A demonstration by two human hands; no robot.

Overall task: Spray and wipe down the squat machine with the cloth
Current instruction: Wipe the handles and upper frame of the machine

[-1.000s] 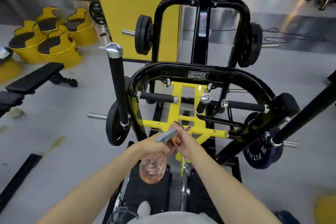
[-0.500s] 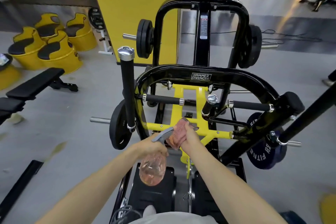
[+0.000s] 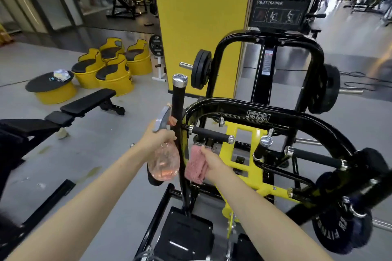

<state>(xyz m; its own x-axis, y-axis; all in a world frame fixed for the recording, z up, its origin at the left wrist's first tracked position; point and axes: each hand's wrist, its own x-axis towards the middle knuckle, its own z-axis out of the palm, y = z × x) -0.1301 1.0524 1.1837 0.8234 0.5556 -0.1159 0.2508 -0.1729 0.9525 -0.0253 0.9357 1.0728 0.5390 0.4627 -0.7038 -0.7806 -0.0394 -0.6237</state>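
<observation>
The black and yellow squat machine (image 3: pixel 258 115) fills the middle and right of the view. Its upright black handle post (image 3: pixel 178 99) with a chrome cap rises just in front of my hands. My left hand (image 3: pixel 156 139) grips a clear spray bottle (image 3: pixel 163 162) of pinkish liquid, its grey nozzle raised beside the post on the left. My right hand (image 3: pixel 214 162) holds a folded pink cloth (image 3: pixel 196 164) just right of the post, close to the yellow frame (image 3: pixel 244 154).
A black bench (image 3: pixel 87 101) lies on the grey floor at left, with several yellow drum seats (image 3: pixel 114 70) behind it. A yellow pillar (image 3: pixel 201 17) stands behind the machine. Weight plates (image 3: pixel 201 69) hang on the machine's pegs, and a black footplate (image 3: pixel 184 233) lies below.
Both hands have left the yellow centre frame and shifted left to the upright handle post. The spray bottle has been lifted, and the view has tilted up and left.
</observation>
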